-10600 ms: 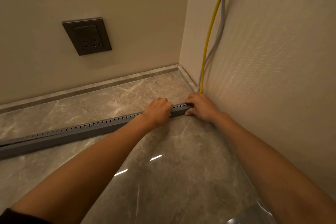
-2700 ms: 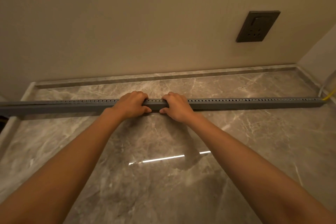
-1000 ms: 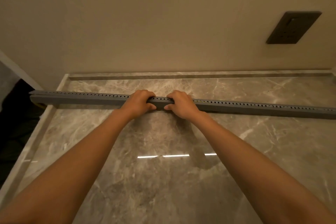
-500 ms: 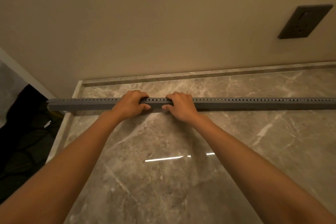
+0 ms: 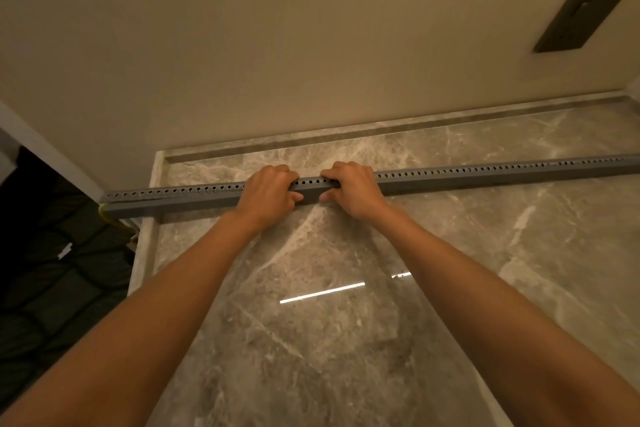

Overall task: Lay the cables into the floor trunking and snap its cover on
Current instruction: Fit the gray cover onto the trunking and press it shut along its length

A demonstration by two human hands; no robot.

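Note:
A long grey trunking point(image 5: 485, 175) with a row of holes along its top lies across the marble floor point(image 5: 346, 340), parallel to the back wall. My left hand point(image 5: 268, 192) and my right hand point(image 5: 353, 191) sit side by side on it, fingers curled over the top and thumbs against the front face. Between them a short piece of the cover shows. A yellow cable point(image 5: 110, 220) comes out of the trunking's left end. The cables inside are hidden.
A dark wall socket point(image 5: 580, 19) sits on the beige back wall at upper right. A raised marble border point(image 5: 143, 253) edges the floor at left; beyond it lies a dark quilted surface point(image 5: 52, 270). A light streak reflects on the floor.
My hands have worked leftward along the trunking from the right corner. In the last half second the view shifted left, and the trunking's left end with the yellow cable came into sight.

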